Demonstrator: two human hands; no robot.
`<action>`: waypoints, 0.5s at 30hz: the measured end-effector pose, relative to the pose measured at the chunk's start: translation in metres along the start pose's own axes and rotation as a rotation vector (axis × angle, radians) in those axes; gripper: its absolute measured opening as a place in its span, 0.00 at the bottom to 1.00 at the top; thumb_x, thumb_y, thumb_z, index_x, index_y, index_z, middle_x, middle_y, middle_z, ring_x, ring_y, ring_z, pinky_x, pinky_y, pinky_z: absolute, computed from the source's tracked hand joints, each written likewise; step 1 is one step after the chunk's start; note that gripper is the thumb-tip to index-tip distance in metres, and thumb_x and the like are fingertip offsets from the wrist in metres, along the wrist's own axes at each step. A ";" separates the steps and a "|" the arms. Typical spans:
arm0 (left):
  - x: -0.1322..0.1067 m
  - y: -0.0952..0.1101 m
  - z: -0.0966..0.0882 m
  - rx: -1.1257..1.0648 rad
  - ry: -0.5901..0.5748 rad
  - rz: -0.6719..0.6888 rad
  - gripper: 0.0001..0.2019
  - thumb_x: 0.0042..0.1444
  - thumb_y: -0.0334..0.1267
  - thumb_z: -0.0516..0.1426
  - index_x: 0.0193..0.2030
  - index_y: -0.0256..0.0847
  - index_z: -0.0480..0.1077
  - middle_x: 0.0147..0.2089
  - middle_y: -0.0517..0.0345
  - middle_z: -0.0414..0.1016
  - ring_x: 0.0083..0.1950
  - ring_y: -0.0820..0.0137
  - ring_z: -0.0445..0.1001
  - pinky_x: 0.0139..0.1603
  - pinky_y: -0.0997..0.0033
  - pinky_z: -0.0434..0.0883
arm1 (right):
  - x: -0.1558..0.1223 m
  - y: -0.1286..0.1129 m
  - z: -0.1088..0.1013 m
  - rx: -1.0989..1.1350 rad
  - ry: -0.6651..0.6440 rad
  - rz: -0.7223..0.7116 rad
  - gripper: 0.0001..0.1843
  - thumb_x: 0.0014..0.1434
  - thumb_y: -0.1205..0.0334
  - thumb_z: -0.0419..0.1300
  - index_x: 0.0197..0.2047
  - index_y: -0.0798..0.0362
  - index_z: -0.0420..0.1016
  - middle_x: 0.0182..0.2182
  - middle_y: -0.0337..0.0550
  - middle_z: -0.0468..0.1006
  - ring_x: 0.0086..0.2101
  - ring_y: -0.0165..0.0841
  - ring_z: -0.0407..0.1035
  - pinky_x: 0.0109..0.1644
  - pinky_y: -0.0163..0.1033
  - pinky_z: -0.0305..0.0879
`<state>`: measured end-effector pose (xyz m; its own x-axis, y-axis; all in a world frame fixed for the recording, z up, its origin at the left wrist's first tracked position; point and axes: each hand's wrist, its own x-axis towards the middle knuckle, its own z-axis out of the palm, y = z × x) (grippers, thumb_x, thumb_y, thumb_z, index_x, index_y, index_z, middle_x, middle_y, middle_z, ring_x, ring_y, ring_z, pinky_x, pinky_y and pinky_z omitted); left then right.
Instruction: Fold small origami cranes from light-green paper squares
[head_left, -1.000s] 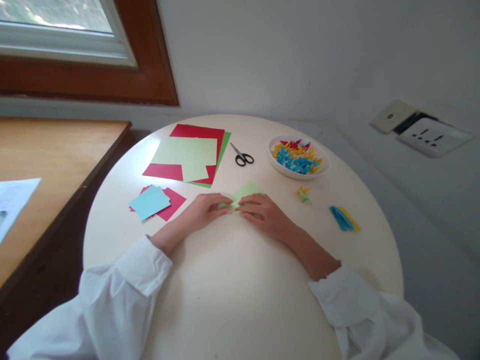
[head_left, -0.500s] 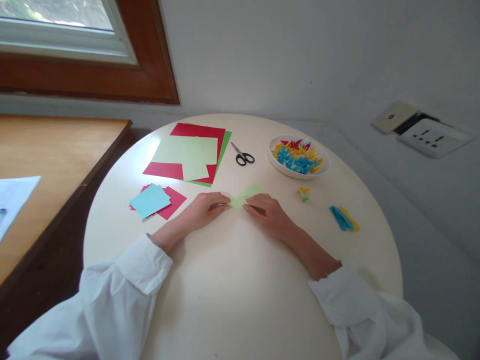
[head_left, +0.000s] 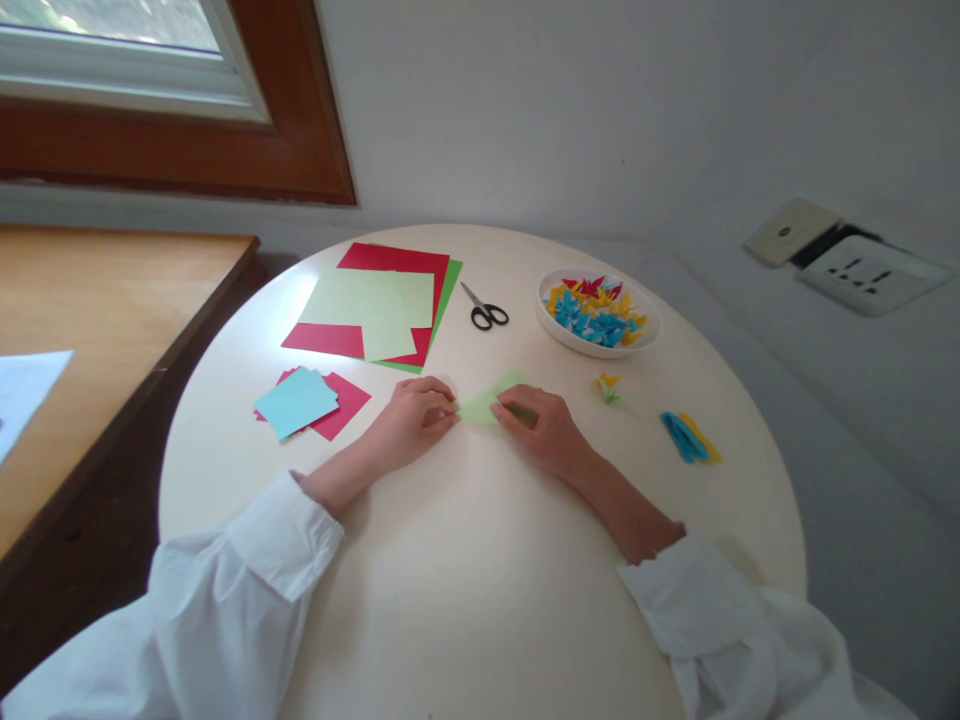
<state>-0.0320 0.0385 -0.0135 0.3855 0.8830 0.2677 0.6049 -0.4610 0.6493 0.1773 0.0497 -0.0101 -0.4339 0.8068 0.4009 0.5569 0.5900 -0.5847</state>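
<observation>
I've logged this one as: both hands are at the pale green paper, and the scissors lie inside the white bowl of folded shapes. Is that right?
The scissors are wrong: the head view shows them on the table, between the large sheets and the white bowl of folded shapes. The left hand and right hand are indeed at the pale green paper.

The pale green sheet (head_left: 478, 405) shows me thin, smooth, matt paper, and I see the same finish on the blue squares (head_left: 298, 402). The round counter (head_left: 450, 600) is smooth, with a bright sheen on its far left. The scissors (head_left: 484, 307) pair bare metal with black plastic. I take the white dish (head_left: 592, 349) for plastic, though I can't be certain from here. I see creased, matt cloth in the 2 sleeves (head_left: 225, 590) and varnished wood in the window frame (head_left: 311, 110).
</observation>
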 end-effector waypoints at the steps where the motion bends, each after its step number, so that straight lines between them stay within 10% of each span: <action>1: 0.000 0.001 0.001 0.015 0.008 -0.018 0.06 0.52 0.32 0.55 0.27 0.38 0.73 0.38 0.53 0.74 0.37 0.69 0.74 0.42 0.68 0.70 | 0.000 0.000 0.000 0.002 0.011 0.006 0.09 0.58 0.63 0.53 0.28 0.52 0.70 0.27 0.42 0.77 0.29 0.32 0.70 0.36 0.36 0.65; 10: -0.010 0.022 0.007 0.152 0.147 -0.139 0.07 0.56 0.32 0.52 0.34 0.36 0.72 0.35 0.52 0.73 0.39 0.65 0.72 0.43 0.61 0.70 | 0.000 0.004 0.005 0.013 0.049 0.016 0.08 0.55 0.70 0.55 0.25 0.52 0.67 0.28 0.42 0.74 0.32 0.32 0.70 0.38 0.37 0.66; 15: -0.025 0.051 0.018 0.377 0.115 0.255 0.12 0.59 0.32 0.49 0.43 0.31 0.71 0.43 0.45 0.75 0.44 0.62 0.72 0.47 0.62 0.69 | -0.001 0.003 0.004 -0.014 0.041 0.000 0.07 0.55 0.70 0.56 0.27 0.52 0.68 0.30 0.43 0.73 0.34 0.33 0.70 0.39 0.38 0.68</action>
<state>0.0016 -0.0090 0.0003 0.4879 0.7314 0.4765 0.7200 -0.6458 0.2540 0.1764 0.0502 -0.0155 -0.4046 0.8073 0.4296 0.5671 0.5900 -0.5748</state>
